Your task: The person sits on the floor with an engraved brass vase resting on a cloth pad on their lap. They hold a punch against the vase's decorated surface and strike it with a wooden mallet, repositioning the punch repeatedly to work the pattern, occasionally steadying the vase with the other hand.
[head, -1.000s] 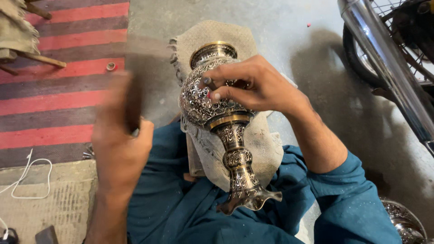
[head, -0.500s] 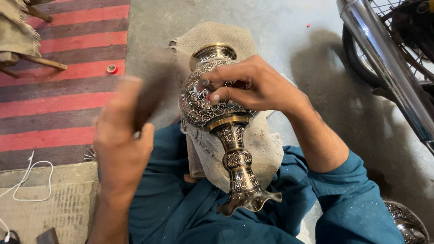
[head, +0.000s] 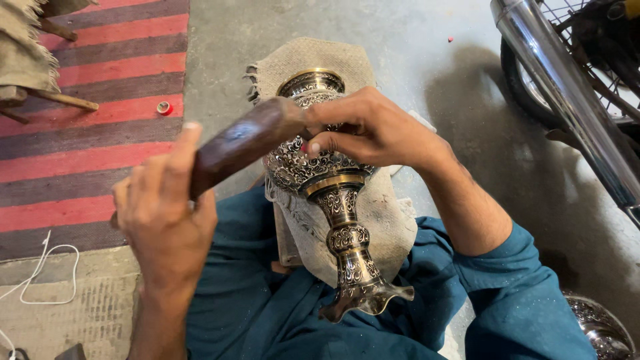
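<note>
An ornate engraved metal vase (head: 331, 193) lies on its side on a burlap pad (head: 387, 213) over my lap, mouth away from me, flared foot toward me. My left hand (head: 163, 223) grips a dark wooden mallet (head: 243, 143) whose far end is down at the vase's round body, right by my other hand's fingers. My right hand (head: 373, 130) rests on the vase's body, fingers pinched around a small tool that is mostly hidden.
A red and dark striped mat (head: 87, 120) covers the floor at left, with a small red ring (head: 163, 107) on it. A motorbike's chrome exhaust pipe (head: 567, 93) and wheel stand at right. White cord (head: 40, 280) lies at lower left. Another metal piece (head: 600, 327) shows at lower right.
My left hand has swung the mallet from a raised, blurred position down onto the spot at my right hand's fingers. The vase and right hand have stayed put.
</note>
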Motion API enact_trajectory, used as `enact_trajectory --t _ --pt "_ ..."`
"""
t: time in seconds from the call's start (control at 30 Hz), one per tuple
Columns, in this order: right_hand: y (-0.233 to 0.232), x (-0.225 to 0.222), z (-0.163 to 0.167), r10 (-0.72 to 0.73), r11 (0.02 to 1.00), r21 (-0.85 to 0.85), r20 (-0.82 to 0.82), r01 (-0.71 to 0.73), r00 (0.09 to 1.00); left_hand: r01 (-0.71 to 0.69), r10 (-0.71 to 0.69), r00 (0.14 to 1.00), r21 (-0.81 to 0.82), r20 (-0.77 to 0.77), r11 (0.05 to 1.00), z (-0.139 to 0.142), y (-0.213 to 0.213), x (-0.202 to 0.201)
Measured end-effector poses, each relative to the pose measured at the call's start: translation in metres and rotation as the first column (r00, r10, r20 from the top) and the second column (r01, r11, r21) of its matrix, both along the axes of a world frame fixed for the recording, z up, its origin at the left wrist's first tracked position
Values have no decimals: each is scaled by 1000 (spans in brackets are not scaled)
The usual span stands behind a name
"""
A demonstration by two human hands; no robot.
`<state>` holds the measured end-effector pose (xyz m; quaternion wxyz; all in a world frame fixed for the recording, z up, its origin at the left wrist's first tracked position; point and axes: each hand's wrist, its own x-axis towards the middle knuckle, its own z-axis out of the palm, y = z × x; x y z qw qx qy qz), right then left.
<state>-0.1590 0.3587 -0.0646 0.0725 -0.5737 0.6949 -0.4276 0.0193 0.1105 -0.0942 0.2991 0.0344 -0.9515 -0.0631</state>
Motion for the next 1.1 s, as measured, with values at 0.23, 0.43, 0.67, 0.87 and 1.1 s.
enact_trajectory --t 0.23,0.43,0.67,0.87,1.1 --pt "0 -1 0 32 999 -27 -2 -32 999 -1 1 1000 197 0 980 5 1 1" --pt "0 -2 -4 34 998 -60 -29 -36 999 -6 6 1000 -8 29 1000 3 1 2" --pt "0 1 -4 27 999 -44 38 -25 999 -25 21 998 76 55 997 -3 -4 2" --pt "3 11 -10 -117 989 -90 30 120 993 58 -100 994 594 38 802 -16 -7 11" --pt "4 8 -16 -120 992 -50 -9 119 993 130 -114 990 796 -77 591 -18 1 3"
